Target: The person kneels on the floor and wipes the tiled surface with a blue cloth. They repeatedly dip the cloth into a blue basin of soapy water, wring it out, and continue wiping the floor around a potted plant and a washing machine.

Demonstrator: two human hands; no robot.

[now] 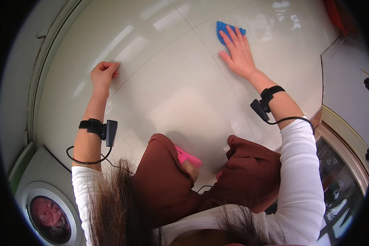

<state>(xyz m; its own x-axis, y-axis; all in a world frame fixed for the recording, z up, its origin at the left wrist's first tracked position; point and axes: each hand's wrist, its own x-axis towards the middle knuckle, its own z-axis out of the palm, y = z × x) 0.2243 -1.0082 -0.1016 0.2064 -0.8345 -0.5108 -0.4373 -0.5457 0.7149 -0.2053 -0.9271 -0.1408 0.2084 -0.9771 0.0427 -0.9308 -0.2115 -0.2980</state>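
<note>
A crumpled blue cloth [223, 30] lies on the pale glossy tiled floor [178, 92] at the upper right. My right hand [238, 53] is spread flat over it, fingers holding it against the tile and hiding part of it. Off to the left, my left hand [103, 75] is closed, its thumb tip against the bent index finger, close above the floor. Whether a small bit is pinched there is too fine to tell. Thin dark tile joints cross between the two hands.
A front-loading washing machine [50, 212] with reddish fabric behind its door stands at lower left. A wall edge [44, 61] runs along the left. At right are a white panel [346, 73] and a framed glass door [338, 166]. Pink slippers [189, 156] show between my knees.
</note>
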